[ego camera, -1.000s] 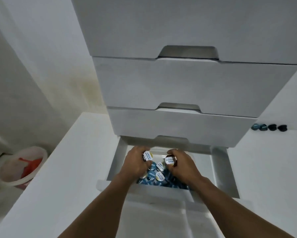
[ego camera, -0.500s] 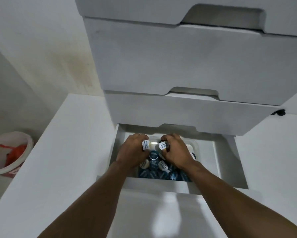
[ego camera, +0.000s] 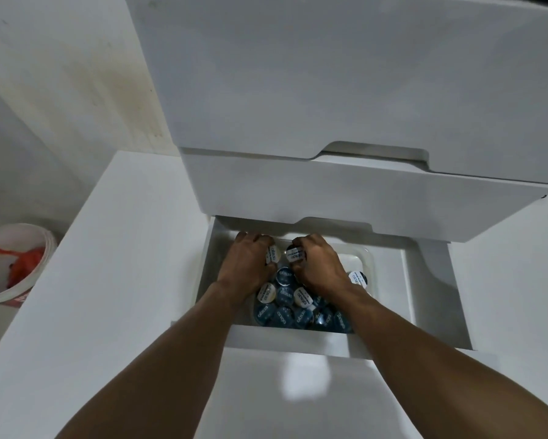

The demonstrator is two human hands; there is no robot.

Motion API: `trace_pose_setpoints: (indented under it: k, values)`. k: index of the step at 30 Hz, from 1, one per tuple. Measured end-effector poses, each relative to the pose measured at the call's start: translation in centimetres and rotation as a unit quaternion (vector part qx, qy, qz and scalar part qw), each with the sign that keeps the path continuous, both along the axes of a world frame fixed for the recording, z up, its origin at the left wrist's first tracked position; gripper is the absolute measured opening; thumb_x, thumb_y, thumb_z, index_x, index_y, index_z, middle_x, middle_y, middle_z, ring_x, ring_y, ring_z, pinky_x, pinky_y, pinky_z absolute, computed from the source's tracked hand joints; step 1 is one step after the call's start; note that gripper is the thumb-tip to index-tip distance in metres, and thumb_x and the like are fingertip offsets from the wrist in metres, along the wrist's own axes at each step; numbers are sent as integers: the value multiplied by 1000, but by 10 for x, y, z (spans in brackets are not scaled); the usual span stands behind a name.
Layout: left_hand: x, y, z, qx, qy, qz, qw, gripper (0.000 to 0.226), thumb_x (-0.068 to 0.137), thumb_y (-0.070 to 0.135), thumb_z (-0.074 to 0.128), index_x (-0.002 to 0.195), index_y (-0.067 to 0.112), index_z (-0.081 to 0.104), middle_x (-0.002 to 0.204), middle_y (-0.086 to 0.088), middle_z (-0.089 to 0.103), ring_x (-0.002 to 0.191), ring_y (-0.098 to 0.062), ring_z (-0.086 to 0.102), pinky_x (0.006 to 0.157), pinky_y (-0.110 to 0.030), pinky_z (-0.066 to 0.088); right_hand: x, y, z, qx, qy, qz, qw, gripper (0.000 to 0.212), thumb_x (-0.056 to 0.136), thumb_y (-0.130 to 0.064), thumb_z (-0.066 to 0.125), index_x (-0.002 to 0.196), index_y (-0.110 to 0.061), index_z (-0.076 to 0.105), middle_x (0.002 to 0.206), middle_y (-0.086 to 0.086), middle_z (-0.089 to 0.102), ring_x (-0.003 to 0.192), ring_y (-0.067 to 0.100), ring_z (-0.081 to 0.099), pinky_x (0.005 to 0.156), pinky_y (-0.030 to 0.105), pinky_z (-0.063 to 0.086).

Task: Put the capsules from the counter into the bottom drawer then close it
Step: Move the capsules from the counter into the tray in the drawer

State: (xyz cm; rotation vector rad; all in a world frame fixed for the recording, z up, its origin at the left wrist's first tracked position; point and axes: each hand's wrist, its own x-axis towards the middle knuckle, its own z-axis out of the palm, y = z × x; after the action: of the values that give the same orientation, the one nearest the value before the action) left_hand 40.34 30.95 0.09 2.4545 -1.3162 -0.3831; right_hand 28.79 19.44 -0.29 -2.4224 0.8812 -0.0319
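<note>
The white bottom drawer (ego camera: 393,345) stands pulled out below the closed upper drawers. Inside it a clear plastic tub (ego camera: 366,256) holds a heap of several blue and white-lidded capsules (ego camera: 285,307). My left hand (ego camera: 247,264) is inside the drawer over the tub's back left, its fingers curled round a white-lidded capsule (ego camera: 272,253). My right hand (ego camera: 318,264) is close beside it, gripping a dark capsule with a white lid (ego camera: 294,253). Both held capsules hang above the heap, lids facing each other.
The closed drawer (ego camera: 329,191) above overhangs the back of the open one. White counter surfaces (ego camera: 107,280) flank the drawer unit on both sides. A white bucket (ego camera: 49,245) with something red inside sits low at the far left.
Both hands have pushed further back into the drawer with their capsules. The view has tilted down and closer, so the capsules on the right counter have dropped out of view.
</note>
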Motion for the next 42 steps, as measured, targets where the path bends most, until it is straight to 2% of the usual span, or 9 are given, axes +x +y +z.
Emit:
trace_pose_setpoints:
  k: [5, 16, 23, 27, 30, 34, 42]
  values:
    - [3, -5, -4, 13, -9, -10, 1000, 49, 81, 29, 69, 126, 15, 54, 126, -8, 55, 118, -24, 45, 101, -33, 40, 2, -3, -5, 6, -2, 3, 1000, 36, 86, -17, 60, 121, -12, 56, 121, 9, 54, 107, 25, 53, 89, 29, 43]
    - [1, -10, -9, 44, -22, -26, 998, 44, 83, 28, 67, 124, 16, 53, 126, -7, 54, 119, -26, 45, 101, -42, 41, -4, -1, -11, 1, -21, 16, 1000, 25, 88, -17, 58, 112, -8, 55, 109, 14, 58, 93, 27, 55, 77, 27, 42]
    - [-1, -8, -12, 36, -28, -26, 999, 42, 84, 26, 66, 123, 15, 54, 127, -8, 53, 118, -26, 45, 101, -40, 42, -4, 2, -14, 3, -26, -5, 1000, 21, 90, -15, 57, 108, -5, 58, 109, 16, 62, 94, 30, 58, 78, 31, 45]
    - [-1, -6, -13, 31, -24, -26, 999, 38, 86, 28, 65, 121, 15, 57, 127, -8, 51, 117, -26, 45, 100, -39, 43, -4, 4, -15, 3, -24, -8, 1000, 17, 91, -13, 55, 104, -5, 61, 106, 16, 64, 90, 28, 58, 72, 26, 42]
    - [2, -4, -14, 39, -26, -33, 998, 35, 88, 23, 61, 123, 17, 58, 127, -7, 53, 117, -26, 45, 100, -39, 43, -2, 3, -17, -10, -17, -5, 1000, 20, 91, -9, 52, 107, -4, 63, 109, 16, 62, 94, 29, 58, 73, 24, 39]
    - [5, -3, -13, 40, -50, -49, 997, 31, 91, 18, 56, 121, 14, 60, 127, -8, 54, 118, -27, 44, 100, -41, 42, -1, 2, -21, -15, -17, -3, 1000, 22, 90, -6, 50, 107, -3, 63, 108, 16, 62, 94, 29, 58, 76, 26, 43]
    - [5, -5, -11, 64, -91, -64, 992, 27, 90, 17, 58, 116, 13, 64, 123, -10, 54, 118, -27, 45, 99, -40, 44, 3, 6, -19, 4, -55, 10, 998, 22, 91, -12, 52, 107, -2, 64, 108, 17, 63, 97, 31, 59, 81, 28, 43]
